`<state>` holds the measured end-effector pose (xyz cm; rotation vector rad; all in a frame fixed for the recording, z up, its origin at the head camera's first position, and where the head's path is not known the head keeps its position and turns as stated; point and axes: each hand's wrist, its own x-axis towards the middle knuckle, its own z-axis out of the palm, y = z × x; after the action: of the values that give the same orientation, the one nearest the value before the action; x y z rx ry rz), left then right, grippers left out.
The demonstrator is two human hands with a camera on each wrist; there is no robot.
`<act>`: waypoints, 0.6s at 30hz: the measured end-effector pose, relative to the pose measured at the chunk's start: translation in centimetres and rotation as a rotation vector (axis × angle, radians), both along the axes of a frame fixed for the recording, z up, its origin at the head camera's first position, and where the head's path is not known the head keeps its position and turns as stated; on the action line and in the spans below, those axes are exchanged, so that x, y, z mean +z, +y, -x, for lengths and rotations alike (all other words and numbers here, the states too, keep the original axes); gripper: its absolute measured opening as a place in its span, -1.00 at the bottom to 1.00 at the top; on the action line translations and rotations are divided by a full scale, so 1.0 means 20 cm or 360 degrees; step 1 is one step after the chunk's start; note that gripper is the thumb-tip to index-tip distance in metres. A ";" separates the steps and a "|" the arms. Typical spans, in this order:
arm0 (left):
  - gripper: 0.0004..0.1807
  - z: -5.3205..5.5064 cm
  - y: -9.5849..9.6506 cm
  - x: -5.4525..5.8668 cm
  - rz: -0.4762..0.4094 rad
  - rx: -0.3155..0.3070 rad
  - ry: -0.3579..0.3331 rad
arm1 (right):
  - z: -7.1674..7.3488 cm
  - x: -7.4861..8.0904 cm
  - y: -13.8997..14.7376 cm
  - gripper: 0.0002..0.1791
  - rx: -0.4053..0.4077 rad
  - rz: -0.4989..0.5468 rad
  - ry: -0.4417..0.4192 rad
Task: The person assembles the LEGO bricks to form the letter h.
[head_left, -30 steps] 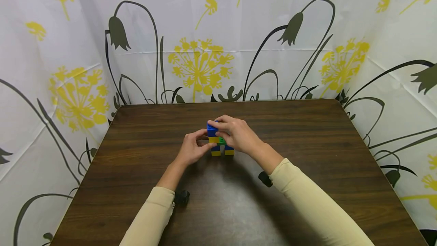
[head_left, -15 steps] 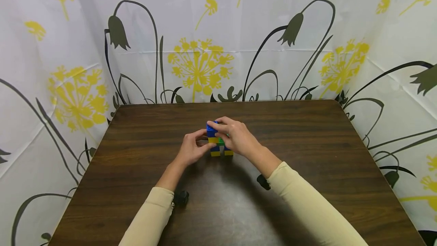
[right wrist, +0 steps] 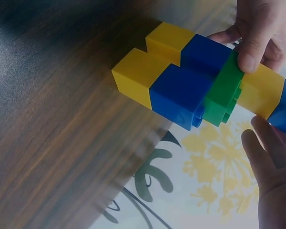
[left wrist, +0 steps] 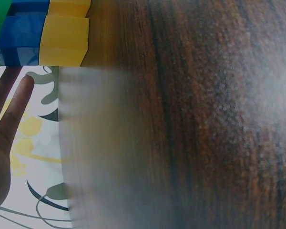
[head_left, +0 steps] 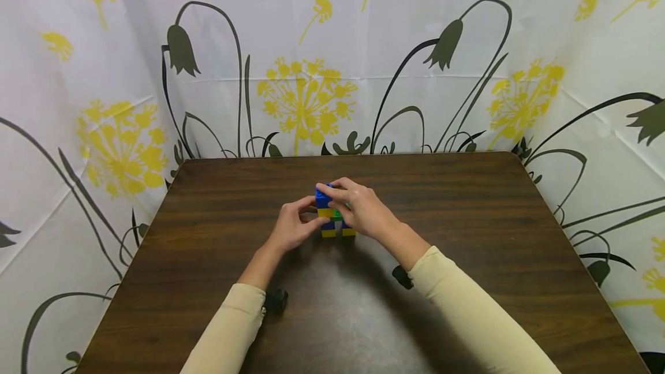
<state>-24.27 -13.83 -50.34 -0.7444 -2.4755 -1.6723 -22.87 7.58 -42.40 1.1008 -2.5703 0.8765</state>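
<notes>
A structure of toy building bricks stands on the brown table. Two legs, each a yellow brick (right wrist: pixel 139 74) under a blue brick (right wrist: pixel 181 93), carry a green brick (right wrist: pixel 225 86) laid across them. On the green brick's left end sits another yellow brick (head_left: pixel 325 212), topped by a blue brick (head_left: pixel 322 201). My left hand (head_left: pixel 291 227) grips the structure from the left, its thumb at the green and upper yellow bricks. With thumb and fingers, my right hand (head_left: pixel 365 209) holds the top blue brick. My right hand partly covers the green brick in the head view.
The brown wooden table (head_left: pixel 228 189) extends around the bricks on all sides. Behind it hangs a white curtain (head_left: pixel 332 33) with yellow and grey flowers. A dark wrist camera (head_left: pixel 276 301) sits by the left sleeve, and another camera (head_left: pixel 402 276) by the right.
</notes>
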 end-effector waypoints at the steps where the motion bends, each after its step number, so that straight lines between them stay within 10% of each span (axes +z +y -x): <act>1: -0.56 0.00 0.00 0.00 0.0002 0.0004 -0.0002 | 0.00 0.00 0.00 -0.45 0.0009 0.0002 0.0005; 18: -0.58 0.00 0.02 0.02 -0.0040 -0.0024 -0.0050 | 0.01 -0.03 0.05 -0.33 0.0056 0.0007 0.0066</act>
<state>-24.35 -13.41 -50.01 -0.7413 -2.4711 -1.7298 -23.01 8.58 -42.93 1.1542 -2.5215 0.8581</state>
